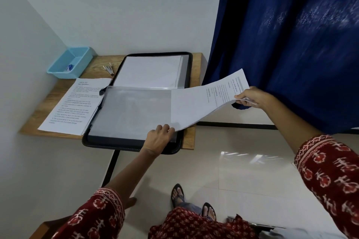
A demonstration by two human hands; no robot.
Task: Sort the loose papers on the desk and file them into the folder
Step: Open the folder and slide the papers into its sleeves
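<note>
A black zip folder lies open on the small wooden desk, its clear plastic sleeves showing. A printed sheet sticks halfway out of the near sleeve to the right, over the desk's edge. My right hand pinches that sheet's far right edge, held above the floor. At the sleeve's open near-right corner my left hand grips the sleeve's edge, where the sheet enters it. A stack of printed papers lies to the left of the folder.
A light blue tray with a small item stands at the desk's back left corner. A small stapler-like tool lies beside it. A dark blue curtain hangs to the right. White walls close the left and back.
</note>
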